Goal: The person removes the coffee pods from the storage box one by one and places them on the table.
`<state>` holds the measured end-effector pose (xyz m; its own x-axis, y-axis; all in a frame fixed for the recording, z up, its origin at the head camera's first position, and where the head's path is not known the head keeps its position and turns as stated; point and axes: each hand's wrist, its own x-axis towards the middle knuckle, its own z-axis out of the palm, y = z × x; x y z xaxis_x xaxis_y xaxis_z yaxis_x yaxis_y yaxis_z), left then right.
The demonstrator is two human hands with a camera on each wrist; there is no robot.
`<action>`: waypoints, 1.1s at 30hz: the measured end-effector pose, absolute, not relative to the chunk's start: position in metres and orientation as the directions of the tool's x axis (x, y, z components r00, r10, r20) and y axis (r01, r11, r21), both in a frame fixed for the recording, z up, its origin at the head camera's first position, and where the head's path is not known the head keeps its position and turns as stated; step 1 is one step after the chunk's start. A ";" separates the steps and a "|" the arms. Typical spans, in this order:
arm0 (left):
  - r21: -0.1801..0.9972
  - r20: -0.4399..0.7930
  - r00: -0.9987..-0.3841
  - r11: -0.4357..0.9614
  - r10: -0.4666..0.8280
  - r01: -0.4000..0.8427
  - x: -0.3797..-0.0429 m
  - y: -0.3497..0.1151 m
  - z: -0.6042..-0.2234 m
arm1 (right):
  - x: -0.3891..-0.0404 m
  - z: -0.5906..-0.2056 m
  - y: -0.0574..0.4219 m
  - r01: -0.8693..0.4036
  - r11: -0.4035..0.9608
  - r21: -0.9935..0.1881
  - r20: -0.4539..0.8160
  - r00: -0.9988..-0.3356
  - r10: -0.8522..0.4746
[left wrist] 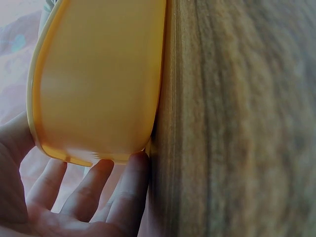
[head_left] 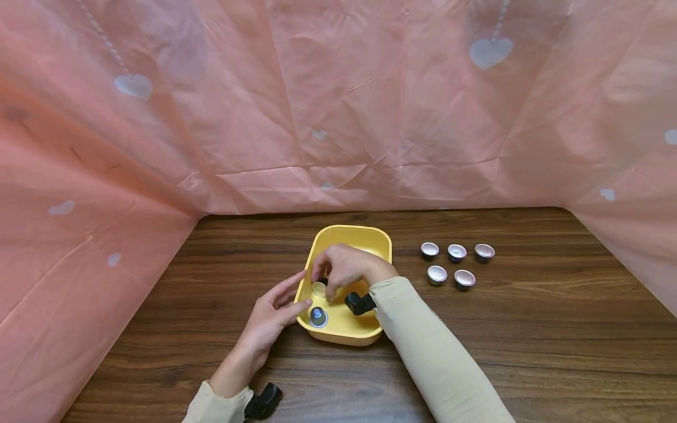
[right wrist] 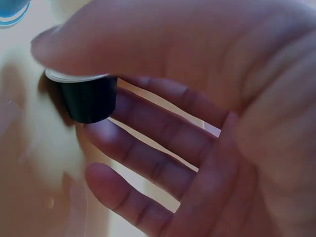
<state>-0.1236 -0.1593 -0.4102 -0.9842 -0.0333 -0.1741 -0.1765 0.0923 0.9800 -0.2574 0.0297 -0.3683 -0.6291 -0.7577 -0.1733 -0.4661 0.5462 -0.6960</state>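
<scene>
My right hand reaches into a yellow bin and pinches a black coffee capsule between thumb and fingers. The capsule's pale rim shows under the thumb in the right wrist view. Near the bin's front left corner stands another capsule, dark with a blue top, its wide rim down. At the bin's left side, my left hand holds the wall, the thumb over the rim and the other fingers against the outside, as the left wrist view shows.
Right of the bin, several dark capsules with pale pink lids stand lid up in two rows on the brown wooden table. A pink curtain with hearts hangs behind the table and along its sides.
</scene>
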 end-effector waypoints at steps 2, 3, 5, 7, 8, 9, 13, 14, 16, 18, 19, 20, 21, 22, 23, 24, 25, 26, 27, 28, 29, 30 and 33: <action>0.980 -0.174 -0.984 0.095 -0.036 -0.177 -0.124 -0.159 -0.410 | -0.258 -0.368 0.029 -0.477 0.548 -0.687 -0.175 -0.623 -0.763; 0.979 -0.175 -0.984 0.096 -0.037 -0.178 -0.123 -0.159 -0.410 | -0.258 -0.368 0.029 -0.483 0.548 -0.682 -0.176 -0.619 -0.765; 0.979 -0.178 -0.983 0.097 -0.039 -0.181 -0.123 -0.159 -0.410 | -0.258 -0.369 0.028 -0.497 0.550 -0.671 -0.177 -0.613 -0.770; 0.978 -0.181 -0.983 0.097 -0.040 -0.184 -0.123 -0.159 -0.410 | -0.259 -0.369 0.027 -0.500 0.556 -0.664 -0.182 -0.613 -0.769; 0.978 -0.181 -0.983 0.096 -0.042 -0.184 -0.123 -0.159 -0.410 | -0.259 -0.370 0.026 -0.502 0.557 -0.661 -0.183 -0.612 -0.769; 0.978 -0.182 -0.983 0.095 -0.041 -0.185 -0.123 -0.159 -0.410 | -0.259 -0.370 0.026 -0.504 0.560 -0.658 -0.185 -0.613 -0.768; 0.978 -0.182 -0.983 0.093 -0.042 -0.185 -0.123 -0.159 -0.410 | -0.258 -0.370 0.027 -0.505 0.571 -0.647 -0.191 -0.618 -0.763; 0.979 -0.181 -0.983 0.092 -0.040 -0.184 -0.123 -0.159 -0.410 | -0.258 -0.370 0.027 -0.502 0.570 -0.650 -0.192 -0.617 -0.763; 0.979 -0.179 -0.983 0.090 -0.037 -0.182 -0.122 -0.158 -0.411 | -0.257 -0.370 0.028 -0.498 0.564 -0.658 -0.196 -0.609 -0.768; 0.979 -0.179 -0.983 0.090 -0.036 -0.181 -0.122 -0.158 -0.411 | -0.256 -0.370 0.028 -0.488 0.557 -0.672 -0.205 -0.600 -0.773; 0.979 -0.178 -0.983 0.090 -0.036 -0.180 -0.122 -0.158 -0.411 | -0.256 -0.370 0.029 -0.482 0.556 -0.677 -0.210 -0.597 -0.774; 0.980 -0.177 -0.984 0.090 -0.038 -0.180 -0.122 -0.158 -0.410 | -0.256 -0.370 0.028 -0.479 0.553 -0.682 -0.213 -0.594 -0.776; 0.979 -0.177 -0.983 0.092 -0.038 -0.180 -0.122 -0.158 -0.410 | -0.257 -0.370 0.028 -0.477 0.553 -0.683 -0.216 -0.592 -0.777; 0.979 -0.177 -0.983 0.093 -0.039 -0.180 -0.123 -0.158 -0.410 | -0.257 -0.369 0.028 -0.473 0.558 -0.682 -0.220 -0.594 -0.773; 0.979 -0.178 -0.983 0.095 -0.042 -0.181 -0.123 -0.158 -0.410 | -0.257 -0.369 0.028 -0.471 0.563 -0.680 -0.223 -0.599 -0.770; 0.979 -0.178 -0.983 0.095 -0.044 -0.181 -0.123 -0.158 -0.409 | -0.258 -0.369 0.028 -0.471 0.566 -0.677 -0.222 -0.602 -0.767; 0.979 -0.177 -0.983 0.097 -0.045 -0.181 -0.123 -0.159 -0.409 | -0.258 -0.369 0.027 -0.470 0.569 -0.675 -0.222 -0.606 -0.764; 0.979 -0.178 -0.983 0.097 -0.046 -0.181 -0.123 -0.158 -0.409 | -0.258 -0.369 0.027 -0.473 0.569 -0.673 -0.218 -0.609 -0.763; 0.979 -0.178 -0.983 0.097 -0.045 -0.182 -0.123 -0.158 -0.409 | -0.258 -0.370 0.027 -0.476 0.572 -0.668 -0.214 -0.613 -0.760; 0.978 -0.179 -0.983 0.097 -0.045 -0.182 -0.123 -0.158 -0.409 | -0.258 -0.370 0.027 -0.479 0.575 -0.663 -0.209 -0.619 -0.757; 0.979 -0.179 -0.983 0.096 -0.044 -0.182 -0.123 -0.158 -0.410 | -0.258 -0.370 0.027 -0.484 0.578 -0.657 -0.202 -0.625 -0.754; 0.979 -0.179 -0.983 0.094 -0.043 -0.182 -0.123 -0.158 -0.410 | -0.258 -0.370 0.027 -0.489 0.577 -0.654 -0.193 -0.630 -0.752; 0.979 -0.180 -0.983 0.086 -0.040 -0.183 -0.123 -0.158 -0.410 | -0.257 -0.369 0.028 -0.492 0.575 -0.653 -0.167 -0.647 -0.744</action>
<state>-0.1228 -0.1576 -0.4103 -0.9829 -0.0396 -0.1801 -0.1829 0.0862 0.9793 -0.2565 0.0277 -0.3692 -0.6474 -0.7436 -0.1672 -0.4920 0.5753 -0.6534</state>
